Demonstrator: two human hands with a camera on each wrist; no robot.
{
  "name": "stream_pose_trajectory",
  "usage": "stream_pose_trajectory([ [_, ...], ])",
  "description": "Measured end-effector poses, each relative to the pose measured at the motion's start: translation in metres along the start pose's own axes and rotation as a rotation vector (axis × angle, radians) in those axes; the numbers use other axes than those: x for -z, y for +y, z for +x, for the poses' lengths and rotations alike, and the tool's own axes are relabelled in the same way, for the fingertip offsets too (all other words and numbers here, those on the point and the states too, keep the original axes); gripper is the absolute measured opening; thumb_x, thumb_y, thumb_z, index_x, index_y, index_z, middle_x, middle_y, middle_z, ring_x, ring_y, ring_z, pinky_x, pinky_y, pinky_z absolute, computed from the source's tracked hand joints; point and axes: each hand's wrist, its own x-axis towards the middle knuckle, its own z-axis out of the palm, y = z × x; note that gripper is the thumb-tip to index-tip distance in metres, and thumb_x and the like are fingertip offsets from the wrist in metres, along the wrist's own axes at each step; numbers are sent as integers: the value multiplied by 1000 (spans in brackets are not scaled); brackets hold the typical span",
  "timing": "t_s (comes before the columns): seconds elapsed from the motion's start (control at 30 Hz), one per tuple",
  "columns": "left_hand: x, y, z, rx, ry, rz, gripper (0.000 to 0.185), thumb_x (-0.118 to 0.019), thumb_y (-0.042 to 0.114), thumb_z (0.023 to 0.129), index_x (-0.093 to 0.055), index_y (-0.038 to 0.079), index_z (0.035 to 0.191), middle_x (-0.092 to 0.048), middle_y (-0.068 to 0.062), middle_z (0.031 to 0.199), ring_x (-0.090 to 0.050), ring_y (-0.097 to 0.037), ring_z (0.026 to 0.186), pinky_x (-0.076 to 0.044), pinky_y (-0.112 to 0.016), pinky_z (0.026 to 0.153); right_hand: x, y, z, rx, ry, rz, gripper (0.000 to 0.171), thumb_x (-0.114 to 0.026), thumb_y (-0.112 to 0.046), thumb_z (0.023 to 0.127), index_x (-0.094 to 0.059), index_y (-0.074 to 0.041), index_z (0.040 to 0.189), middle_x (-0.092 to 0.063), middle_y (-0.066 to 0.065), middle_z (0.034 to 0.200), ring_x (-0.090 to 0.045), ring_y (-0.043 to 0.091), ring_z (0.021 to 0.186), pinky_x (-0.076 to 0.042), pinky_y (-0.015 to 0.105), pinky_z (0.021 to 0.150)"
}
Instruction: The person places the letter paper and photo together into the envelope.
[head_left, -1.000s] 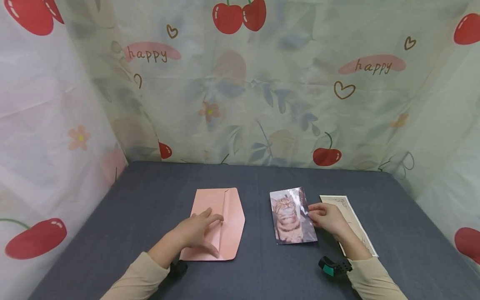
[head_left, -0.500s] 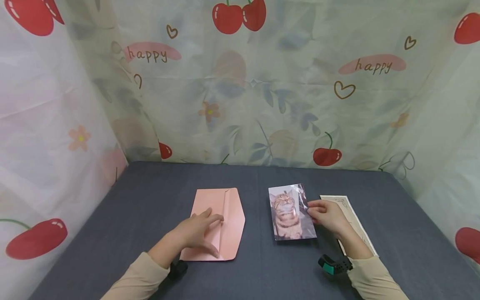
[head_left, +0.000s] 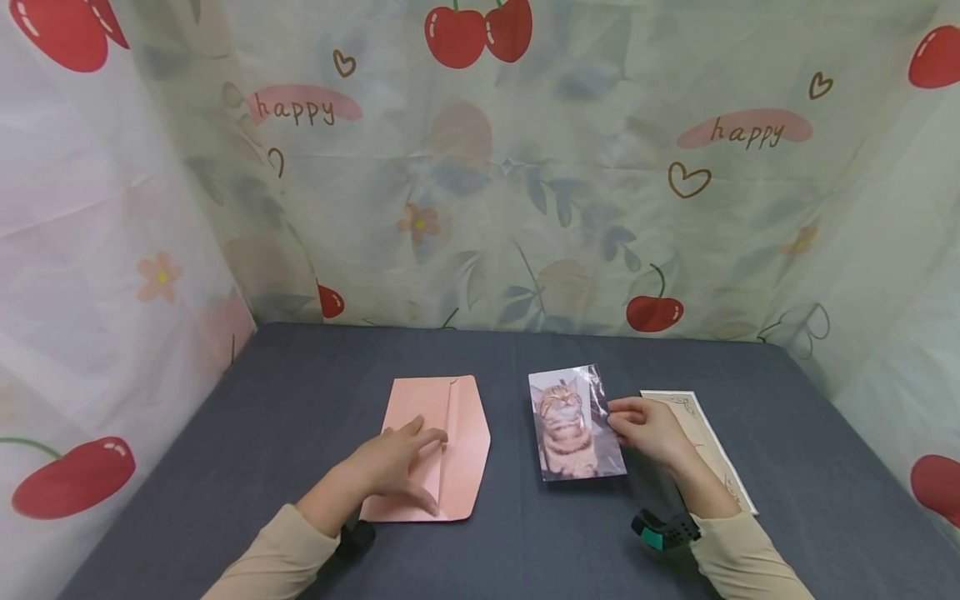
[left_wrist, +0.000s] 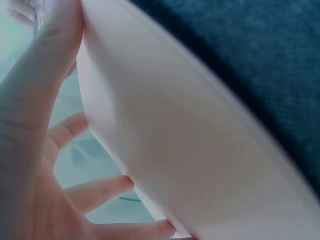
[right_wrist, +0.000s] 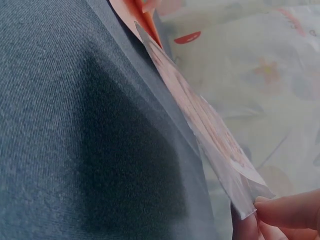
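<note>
A pink envelope lies on the table at centre left, its pointed flap toward the right. My left hand rests on it with spread fingers, and in the left wrist view the fingertips touch the envelope's pale paper. Between the thumb and fingers of my right hand I pinch the right edge of a glossy cat photo. Seen from the right wrist, the photo tilts above the table and casts a dark shadow below it.
A cream card with an ornamental border lies partly under my right forearm. Dark cloth covers the table. A printed curtain hangs behind it and along both sides. Each wrist wears a dark band.
My right hand has lifted the cat photo slightly and carried it a little to the left, toward the envelope. The left hand and the envelope have stayed still.
</note>
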Motion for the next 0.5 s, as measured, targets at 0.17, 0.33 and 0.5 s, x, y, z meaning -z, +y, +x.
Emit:
stream_pose_trajectory([
  [0.17,0,-1,1,-4,-1,5,88,-82,55,55,-48,24,129,-35,-26,146,-47,-43,125,-31,-58,107,-2,-1,1,6,-5,7,32,-57,-4,90,-53,12,118,-64,27,104,-61,11,75,-57,28,68],
  [0.33,0,-1,0,-18,10,11,88,-82,56,54,-48,23,129,-36,-27,144,-49,-43,123,-31,-58,107,-4,-3,1,4,-10,14,32,-57,-5,90,-54,12,118,-64,27,104,-61,11,75,-57,27,68],
  [0.5,0,0,0,-16,10,9,88,-83,55,55,-48,23,129,-36,-26,144,-49,-43,123,-32,-58,107,-8,-5,1,1,-14,7,32,-58,-6,90,-54,11,118,-64,27,105,-61,12,76,-57,29,69],
])
